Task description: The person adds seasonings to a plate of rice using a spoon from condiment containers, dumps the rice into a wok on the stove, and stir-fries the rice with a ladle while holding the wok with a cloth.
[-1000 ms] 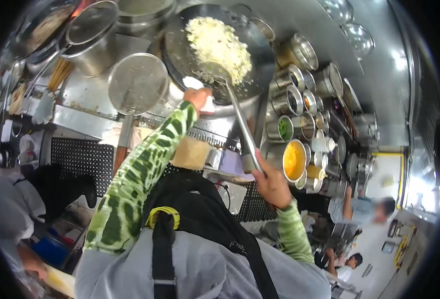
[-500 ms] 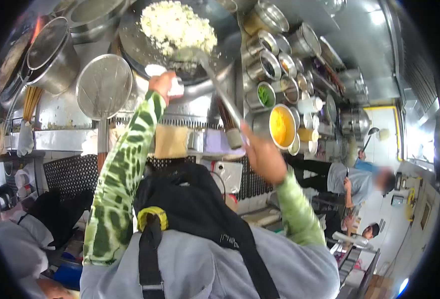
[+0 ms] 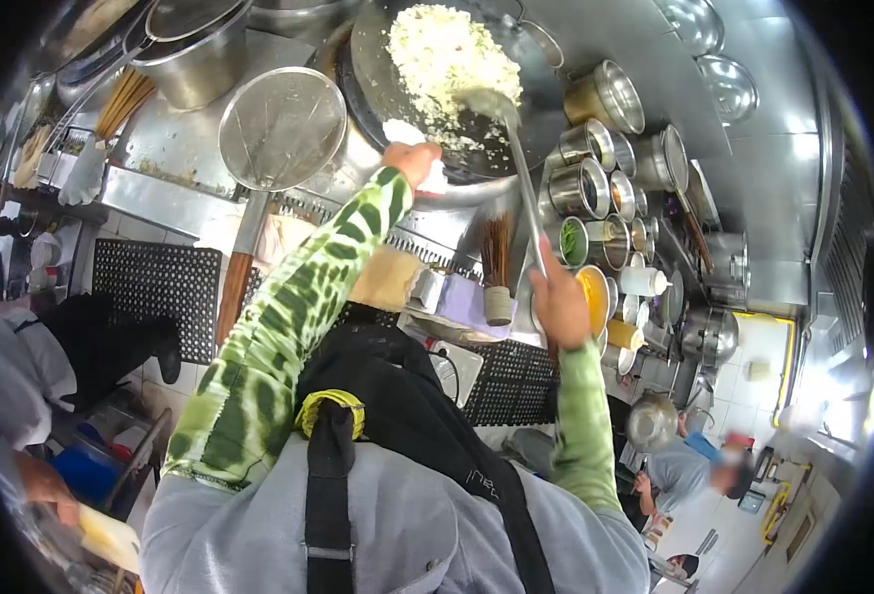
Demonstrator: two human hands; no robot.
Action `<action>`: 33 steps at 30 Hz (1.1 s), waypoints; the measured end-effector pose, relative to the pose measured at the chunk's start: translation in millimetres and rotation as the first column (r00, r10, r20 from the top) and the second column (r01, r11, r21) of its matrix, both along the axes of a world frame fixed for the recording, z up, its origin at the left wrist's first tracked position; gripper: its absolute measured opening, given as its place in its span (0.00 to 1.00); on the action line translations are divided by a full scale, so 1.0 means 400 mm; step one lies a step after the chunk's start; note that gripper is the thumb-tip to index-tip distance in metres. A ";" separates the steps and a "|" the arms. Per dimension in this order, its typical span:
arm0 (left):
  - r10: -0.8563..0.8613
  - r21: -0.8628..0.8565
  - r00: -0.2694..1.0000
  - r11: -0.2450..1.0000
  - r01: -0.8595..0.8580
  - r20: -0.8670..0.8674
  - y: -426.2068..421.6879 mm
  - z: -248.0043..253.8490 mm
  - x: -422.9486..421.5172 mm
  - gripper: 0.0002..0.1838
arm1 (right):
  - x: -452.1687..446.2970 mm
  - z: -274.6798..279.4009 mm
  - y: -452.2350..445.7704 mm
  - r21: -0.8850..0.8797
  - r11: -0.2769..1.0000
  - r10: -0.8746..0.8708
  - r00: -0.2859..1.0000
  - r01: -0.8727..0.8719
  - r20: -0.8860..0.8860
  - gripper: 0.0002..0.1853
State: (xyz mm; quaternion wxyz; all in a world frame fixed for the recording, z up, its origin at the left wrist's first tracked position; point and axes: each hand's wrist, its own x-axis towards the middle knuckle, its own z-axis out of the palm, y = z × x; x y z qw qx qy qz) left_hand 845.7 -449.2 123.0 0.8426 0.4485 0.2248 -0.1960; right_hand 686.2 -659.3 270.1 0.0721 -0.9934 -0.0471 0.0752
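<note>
My left hand (image 3: pixel 410 163) is closed around a white cloth (image 3: pixel 434 181) at the near rim of a large dark wok (image 3: pixel 373 69). Pale yellow rice (image 3: pixel 452 57) with small green bits lies heaped in the wok's far part, with loose grains scattered nearer. My right hand (image 3: pixel 563 309) wraps round the handle of a long metal ladle (image 3: pixel 527 178). Its bowl rests down in the wok against the near right side of the rice. Patterned green sleeves cover both forearms.
A round mesh strainer (image 3: pixel 284 129) with a wooden handle lies left of the wok. Several metal pots of ingredients, one with chopped greens (image 3: pixel 574 241), stand to the right. A bamboo brush (image 3: pixel 496 272) stands near the counter's front. Other people (image 3: pixel 689 475) are at both sides.
The view has shifted, so the wok and counter appear farther right. The ladle's bowl has moved from the near side of the rice to its right edge. Both hands keep their hold.
</note>
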 end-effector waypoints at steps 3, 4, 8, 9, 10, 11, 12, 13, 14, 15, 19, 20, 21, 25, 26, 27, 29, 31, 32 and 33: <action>0.001 -0.026 1.000 1.000 -0.001 0.000 0.007 0.032 -0.011 0.10 | 0.047 -0.066 0.005 0.117 0.982 0.127 0.979 -0.146 0.157 0.29; 0.017 0.022 1.000 1.000 -0.017 -0.026 0.008 0.044 -0.007 0.10 | 0.053 -0.072 0.013 0.162 0.968 0.155 0.965 -0.191 0.212 0.29; 0.044 0.064 0.999 0.997 -0.043 -0.024 -0.002 0.018 -0.007 0.12 | -0.101 -0.001 0.042 0.286 0.956 0.025 0.988 -0.067 0.150 0.25; 0.035 0.016 0.999 0.999 -0.036 0.028 -0.007 0.007 -0.017 0.14 | -0.140 0.014 0.042 0.372 0.922 0.030 0.979 -0.105 0.202 0.24; 0.031 -0.037 1.000 0.999 -0.031 0.003 -0.002 0.023 -0.038 0.19 | -0.183 0.081 0.050 0.400 0.916 -0.043 0.998 0.021 0.047 0.24; 0.039 -0.037 0.997 0.998 -0.041 -0.069 0.002 0.073 -0.074 0.19 | -0.232 0.189 0.070 0.342 0.903 -0.197 0.959 0.259 -0.205 0.25; 0.049 -0.041 0.990 0.998 -0.055 -0.132 0.012 0.130 -0.120 0.19 | -0.288 0.256 0.052 0.423 0.833 -0.229 0.919 0.355 -0.322 0.26; -0.042 -0.077 0.995 0.996 0.035 -0.088 0.042 0.186 -0.167 0.16 | -0.330 0.331 0.039 0.386 0.863 -0.178 0.911 0.326 -0.372 0.27; -0.131 -0.108 0.991 0.986 0.126 -0.039 0.066 0.229 -0.193 0.14 | -0.360 0.360 0.019 0.399 0.860 -0.164 0.913 0.318 -0.374 0.28; -0.163 -0.189 0.986 0.970 0.153 -0.039 0.071 0.240 -0.199 0.10 | -0.340 0.386 0.033 0.371 0.874 -0.166 0.911 0.313 -0.378 0.28; -0.033 -0.090 0.994 0.996 0.024 -0.105 0.019 0.180 -0.148 0.12 | -0.141 0.200 0.049 0.168 0.976 0.154 0.985 -0.138 -0.082 0.27; 0.004 -0.045 0.996 0.999 -0.008 -0.086 0.020 0.172 -0.188 0.14 | -0.086 0.115 0.039 0.184 0.949 0.240 0.966 -0.255 0.099 0.27; -0.039 -0.083 0.999 0.996 0.037 -0.025 0.022 0.113 -0.214 0.15 | -0.049 0.058 0.040 0.182 0.913 0.307 0.910 -0.364 0.279 0.26; -0.201 -0.082 0.976 0.975 0.208 0.079 0.025 -0.131 -0.350 0.16 | -0.097 0.018 0.099 0.371 0.921 0.034 0.973 -0.119 0.227 0.26; -0.177 -0.044 0.969 0.981 0.187 0.174 0.041 -0.080 -0.350 0.17 | -0.126 0.046 0.118 0.545 0.838 -0.069 0.995 0.019 0.072 0.26; -0.176 -0.021 0.973 0.983 0.181 0.146 0.054 -0.002 -0.342 0.18 | -0.156 0.076 0.137 0.729 0.619 -0.168 0.956 0.293 -0.242 0.24; -0.114 -0.042 0.981 0.993 0.109 -0.155 0.053 0.155 -0.237 0.21 | -0.188 0.123 0.169 0.873 0.222 -0.177 0.898 0.434 -0.402 0.24; -0.049 -0.126 0.996 0.991 0.040 -0.071 0.047 0.154 -0.131 0.16 | -0.191 0.157 0.183 0.894 -0.198 -0.073 0.904 0.401 -0.421 0.28; -0.052 -0.118 0.997 0.992 0.045 -0.053 0.029 0.119 -0.076 0.16 | -0.165 0.127 0.134 0.834 -0.428 0.150 0.938 0.348 -0.314 0.35; -0.038 -0.074 0.997 0.997 0.033 -0.072 0.019 0.114 -0.058 0.17 | -0.153 0.171 0.154 0.823 -0.505 0.148 0.965 0.260 -0.215 0.39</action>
